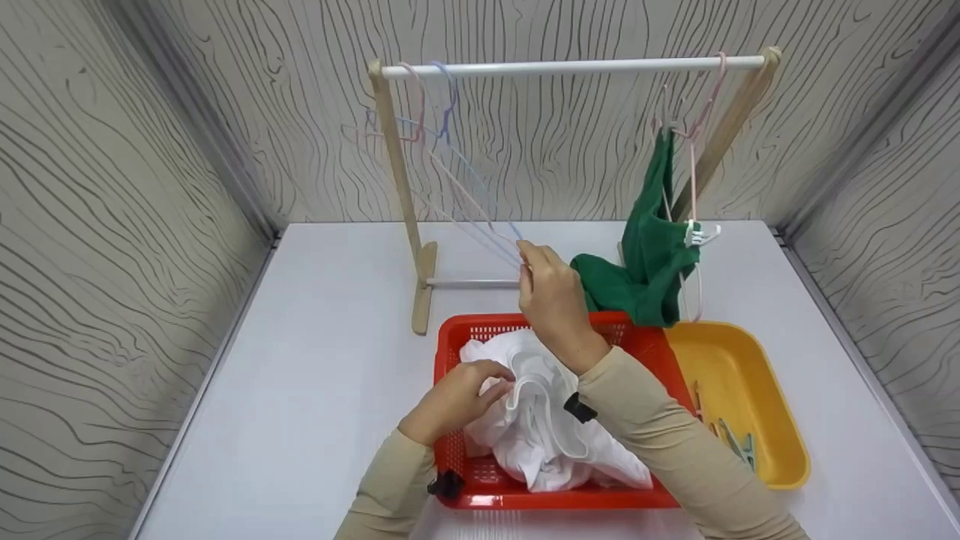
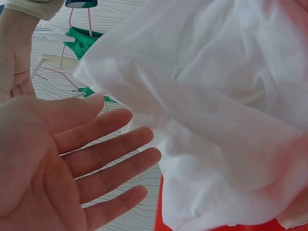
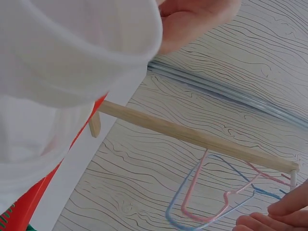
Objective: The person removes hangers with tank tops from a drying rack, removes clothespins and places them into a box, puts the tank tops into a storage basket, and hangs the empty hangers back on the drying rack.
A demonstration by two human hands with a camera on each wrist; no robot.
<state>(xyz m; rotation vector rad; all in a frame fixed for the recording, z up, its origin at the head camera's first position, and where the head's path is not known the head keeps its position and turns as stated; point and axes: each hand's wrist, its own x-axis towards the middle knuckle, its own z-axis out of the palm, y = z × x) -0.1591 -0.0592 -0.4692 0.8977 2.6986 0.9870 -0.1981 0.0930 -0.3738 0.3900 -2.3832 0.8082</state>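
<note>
A loose right hand (image 1: 556, 304) is seemingly seeking a hanger (image 1: 448, 116) to pinch next, spread left hand (image 1: 459, 397) flanking white garment (image 1: 551, 446).

It's a booth (image 1: 90, 300) — wood-patterned panels (image 1: 315, 150) joined by metal posts (image 1: 201, 112).

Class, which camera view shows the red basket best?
The head view, because it shows most of the red basket. The left wrist view shows only small parts below white cloth; the right wrist view, a strip at lower left.
</note>
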